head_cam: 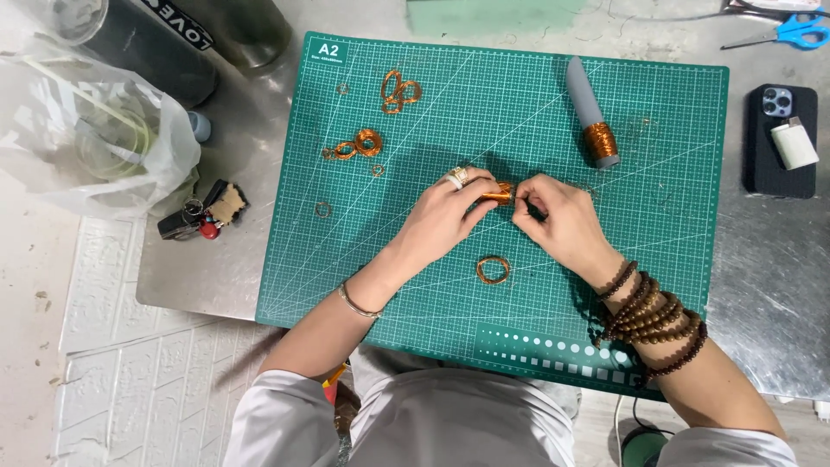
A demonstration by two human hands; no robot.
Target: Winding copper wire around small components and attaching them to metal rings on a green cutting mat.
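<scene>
Looking down from the head camera: both hands meeting over the middle of the green cutting mat (519,95), pinching one small copper wire coil (497,194) between them. Left hand (450,212), ringed on one finger, closed around the coil's near end with thumb and fingers clamped on it. Right hand (558,220), wrist wrapped in dark wooden bead strands (653,320), fingertips pressed together at the coil's other end, probably gripping a fine wire tail, though too small to confirm.

Judged as mid-winding or shaping: coil held tight, loop not yet set down. Next move likely calling for steady tension from the right hand while the left turns or holds firm; slack would let the turns spring loose.

Just below the hands on the mat, a finished copper ring (494,269). Up and left of the hands, a cluster of copper loops (359,145), and further up another linked pair of loops (398,91). Up and right of the hands, a grey mandrel with copper wire wound at its base (592,112).

Off the mat, on the metal desk (778,285): right of it, a dark phone (781,141) with a white lighter (794,143) on top; blue-handled scissors (800,32) at the top right; left of it, a key bunch (203,210) and a clear plastic bag (86,130).
</scene>
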